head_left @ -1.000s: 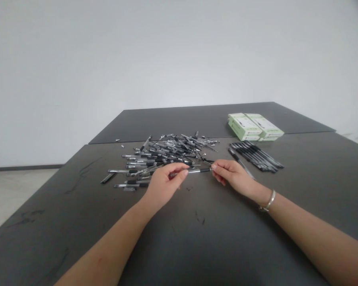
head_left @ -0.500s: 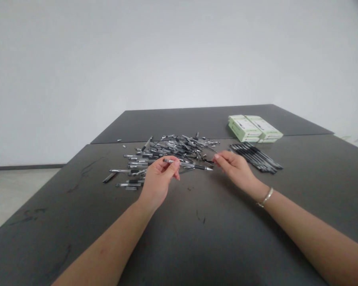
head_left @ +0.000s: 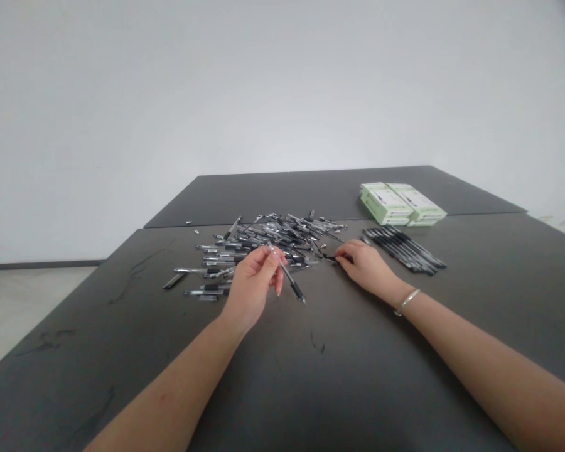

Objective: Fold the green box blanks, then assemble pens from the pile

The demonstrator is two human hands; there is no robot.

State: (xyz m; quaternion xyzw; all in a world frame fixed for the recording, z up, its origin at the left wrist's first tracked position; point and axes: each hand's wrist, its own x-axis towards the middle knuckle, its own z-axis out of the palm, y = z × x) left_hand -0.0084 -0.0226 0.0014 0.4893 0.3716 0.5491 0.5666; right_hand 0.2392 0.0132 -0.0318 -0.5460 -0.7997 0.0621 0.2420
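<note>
Between thumb and fingers, my left hand (head_left: pixel 255 276) grips a clear gel pen (head_left: pixel 289 279) with a black rubber grip. The pen slants down to the right, its tip toward me and no cap on the tip. My right hand (head_left: pixel 365 265) rests low over the table, fingers pinched at a small dark piece (head_left: pixel 330 257) by the edge of the pile; whether it holds that piece is hard to make out. A loose pile of pens and caps (head_left: pixel 282 232) spreads behind both hands. Right of my right hand lies a neat row of capped pens (head_left: pixel 402 249).
Two stacks of green and white boxes (head_left: pixel 402 204) stand behind the row of pens. A lone black cap (head_left: pixel 173 280) lies left of the pile. Dark smudges mark the table (head_left: pixel 122 351), and a seam crosses it behind the pile.
The pen in my left hand has swung from nearly level to slanting downward toward me. My right hand has lowered to the table beside the pile.
</note>
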